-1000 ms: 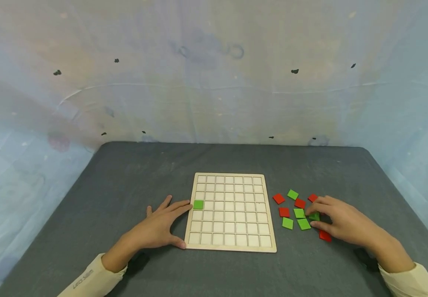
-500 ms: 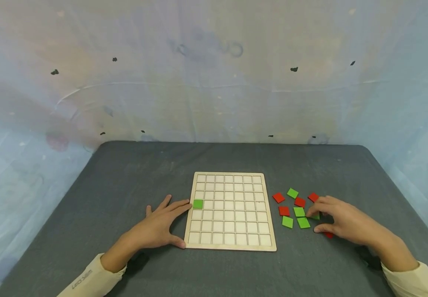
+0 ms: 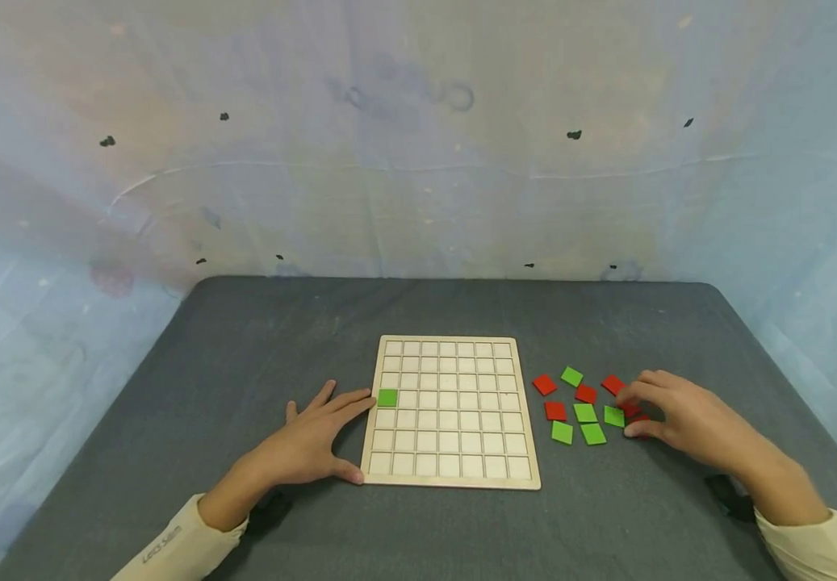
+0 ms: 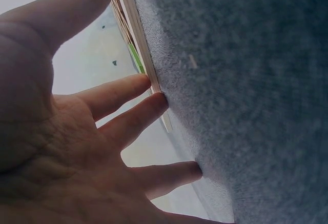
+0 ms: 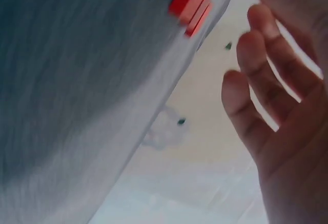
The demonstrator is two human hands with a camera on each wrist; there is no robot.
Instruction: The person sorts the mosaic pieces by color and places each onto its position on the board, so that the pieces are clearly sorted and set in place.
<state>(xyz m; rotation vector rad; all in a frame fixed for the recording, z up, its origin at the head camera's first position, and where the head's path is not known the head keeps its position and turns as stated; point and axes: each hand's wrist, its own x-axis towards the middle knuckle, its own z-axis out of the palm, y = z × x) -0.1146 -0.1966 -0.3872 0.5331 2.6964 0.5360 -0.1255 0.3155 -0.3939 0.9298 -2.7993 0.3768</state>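
The left hand (image 3: 309, 444) touched a wooden grid board (image 3: 450, 482) while the right hand (image 3: 694, 421) bent over red tiles (image 3: 631, 410).
The left lay spread wide, thumb and fingers against the board's left edge; the right curved inward, but whether it pinched a tile I could not tell. A green tile (image 3: 387, 398) sat in the board's leftmost column, fourth row. Loose green tiles (image 3: 584, 413) lay between board and right hand, on a grey tabletop (image 3: 447, 307) before a pale backdrop (image 3: 418, 210).

Narrow gap between board (image 3: 449, 421) and tiles (image 3: 584, 413) (wider tabletop (image 3: 454, 308) beyond)
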